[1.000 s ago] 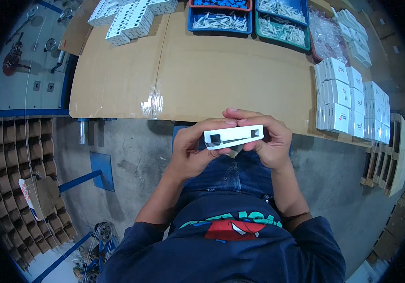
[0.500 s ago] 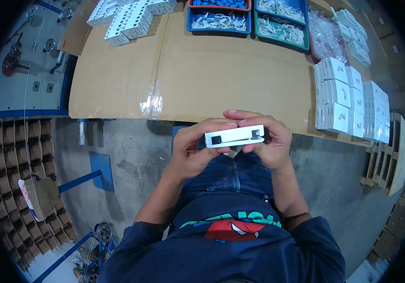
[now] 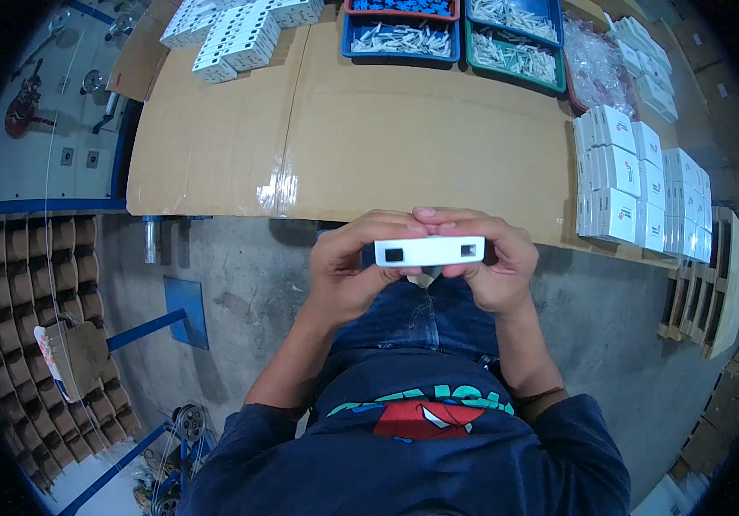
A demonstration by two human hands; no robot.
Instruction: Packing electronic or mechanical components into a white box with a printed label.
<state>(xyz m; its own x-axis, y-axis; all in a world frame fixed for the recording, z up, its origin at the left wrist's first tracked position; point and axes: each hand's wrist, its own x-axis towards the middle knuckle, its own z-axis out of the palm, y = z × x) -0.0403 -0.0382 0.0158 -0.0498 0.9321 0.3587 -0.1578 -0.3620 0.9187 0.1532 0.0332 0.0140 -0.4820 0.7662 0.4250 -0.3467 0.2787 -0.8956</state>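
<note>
A white, flat plastic case [image 3: 429, 251] with two square openings in its edge is held between my hands, just off the near edge of the table and above my lap. My left hand [image 3: 345, 262] closes round its left end, with fingers along the top and the thumb beneath. In the same way my right hand [image 3: 507, 261] grips the right end. The two sets of fingertips meet over the case's upper side. Its long edge faces up toward me, and no gap shows along it.
Cardboard covers the table [image 3: 404, 138]. At its back stand a blue tray [image 3: 400, 58] and a green tray [image 3: 516, 79] of small white parts. White cases are stacked at the right [image 3: 615, 181], small white blocks at the back left [image 3: 236, 47]. A wooden pallet [image 3: 722, 284] stands right.
The gap between the case's two halves at its right end has closed under my fingers. The case now sits level, and both hands have barely shifted.
</note>
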